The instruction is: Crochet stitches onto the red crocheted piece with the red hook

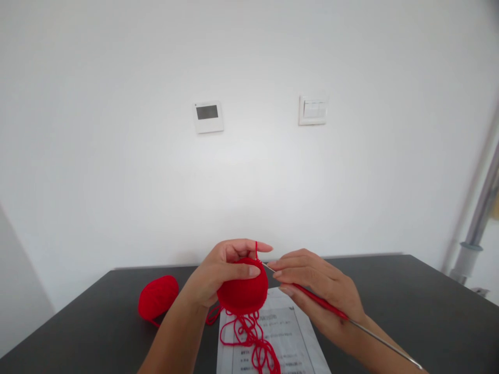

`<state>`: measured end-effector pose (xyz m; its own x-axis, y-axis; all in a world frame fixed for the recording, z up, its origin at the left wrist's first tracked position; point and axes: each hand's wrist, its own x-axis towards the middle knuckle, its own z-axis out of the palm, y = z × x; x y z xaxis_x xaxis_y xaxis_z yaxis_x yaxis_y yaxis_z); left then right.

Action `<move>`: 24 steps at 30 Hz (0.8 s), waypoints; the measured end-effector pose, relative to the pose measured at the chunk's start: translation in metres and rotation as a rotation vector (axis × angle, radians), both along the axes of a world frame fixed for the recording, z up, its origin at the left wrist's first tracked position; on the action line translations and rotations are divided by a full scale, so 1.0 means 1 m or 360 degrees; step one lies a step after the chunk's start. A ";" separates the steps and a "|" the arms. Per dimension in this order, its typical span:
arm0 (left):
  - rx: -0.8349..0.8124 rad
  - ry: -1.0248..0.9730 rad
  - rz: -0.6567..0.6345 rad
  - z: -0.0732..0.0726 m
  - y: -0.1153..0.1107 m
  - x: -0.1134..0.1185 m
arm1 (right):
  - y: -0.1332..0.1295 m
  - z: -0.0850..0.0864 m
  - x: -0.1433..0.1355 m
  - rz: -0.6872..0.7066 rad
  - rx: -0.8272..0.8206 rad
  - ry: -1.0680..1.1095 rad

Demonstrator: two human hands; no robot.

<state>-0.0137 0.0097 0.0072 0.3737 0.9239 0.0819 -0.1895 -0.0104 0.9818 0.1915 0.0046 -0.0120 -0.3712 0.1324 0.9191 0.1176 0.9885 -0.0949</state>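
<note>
My left hand pinches a round red crocheted piece between thumb and fingers, its index finger stretched to the right with a strand of red yarn over it. In my right hand is a crochet hook with a red grip and metal ends. The hook's tip meets the upper right edge of the piece; its exact place in the stitches is too small to tell. Loose red yarn hangs and lies tangled below the piece.
A red ball of yarn sits on the dark table at the left. Under the loose yarn lies a printed sheet. Behind the table stands a white wall with a thermostat and a switch; pipes run at the far right.
</note>
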 end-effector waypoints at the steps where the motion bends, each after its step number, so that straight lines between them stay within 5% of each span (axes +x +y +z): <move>1: 0.0008 -0.0004 -0.0006 0.001 0.000 -0.002 | 0.000 -0.001 0.000 -0.0003 -0.0009 0.0008; 9: -0.0053 -0.0053 -0.0100 0.005 0.001 -0.008 | -0.003 -0.001 0.000 0.0092 -0.0179 0.0064; 24: -0.0090 -0.0073 -0.0222 -0.005 0.008 -0.013 | -0.004 0.006 0.007 0.0197 -0.0027 -0.0109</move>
